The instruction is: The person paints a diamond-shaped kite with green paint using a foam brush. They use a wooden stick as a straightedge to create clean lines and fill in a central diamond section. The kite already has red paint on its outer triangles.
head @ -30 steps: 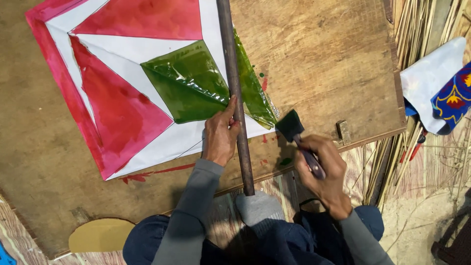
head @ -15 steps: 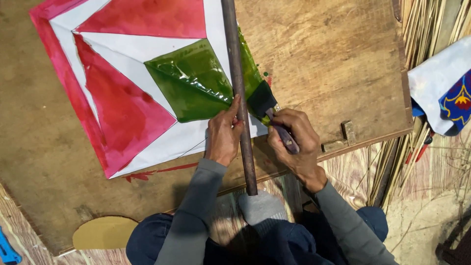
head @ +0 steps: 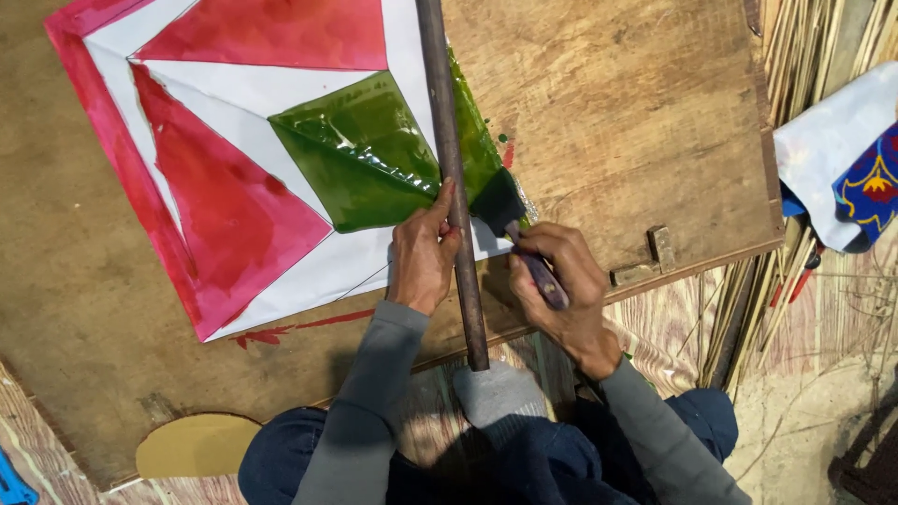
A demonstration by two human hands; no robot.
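A white paper sheet (head: 281, 187) painted with red triangles and a wet green patch (head: 360, 154) lies on a wooden board (head: 617, 103). A long dark rod (head: 449, 168) lies across the sheet, running from the top edge down toward me. My left hand (head: 423, 252) presses on the rod and paper just below the green patch. My right hand (head: 561, 290) grips the purple handle of a foam brush (head: 500, 204), whose dark head touches the green paint on the right side of the rod.
A bundle of thin bamboo sticks (head: 795, 56) lies along the right edge of the board. A white and blue patterned cloth (head: 847, 150) lies at the far right. Small wooden blocks (head: 650, 257) sit near the board's front edge. A tan round piece (head: 192, 444) lies bottom left.
My right hand brought the foam brush from the board's front edge up and left onto the green paint beside the rod. My left hand stayed on the rod.
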